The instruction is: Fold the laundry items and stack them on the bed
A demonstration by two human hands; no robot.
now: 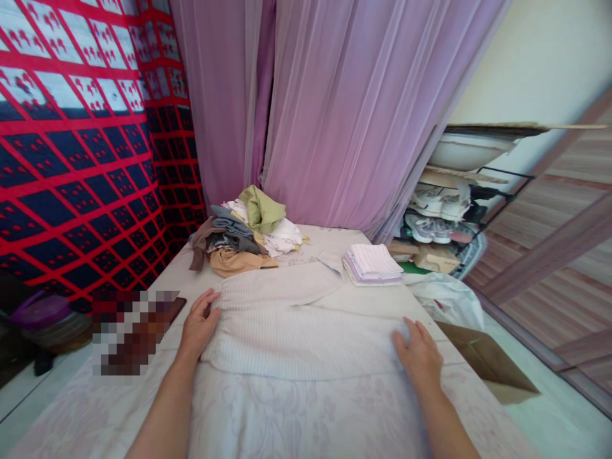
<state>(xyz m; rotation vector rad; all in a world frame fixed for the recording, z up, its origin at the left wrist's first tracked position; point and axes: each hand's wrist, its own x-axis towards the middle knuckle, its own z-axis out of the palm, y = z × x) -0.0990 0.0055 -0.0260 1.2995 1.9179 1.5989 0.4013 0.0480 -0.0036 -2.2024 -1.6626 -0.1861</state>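
Observation:
A pair of pale, finely striped trousers (306,338) lies spread flat on the bed, its gathered waist at the left and its two legs pointing right. My left hand (201,324) rests at the waist edge, fingers slightly bent and thumb apart from them. At the cuff of the nearer leg is my right hand (421,354), its fingers spread and its thumb by the fabric edge. Neither hand visibly grips the cloth. Past the far leg, to the right, sits a stack of folded striped clothes (373,264).
A heap of crumpled clothes (243,233) lies at the bed's far left. Left of my arm is a partly blurred-out flat object (143,331). Purple curtains (335,115) hang behind. To the right stand a shoe rack (440,210) and an open cardboard box (488,360) on the floor.

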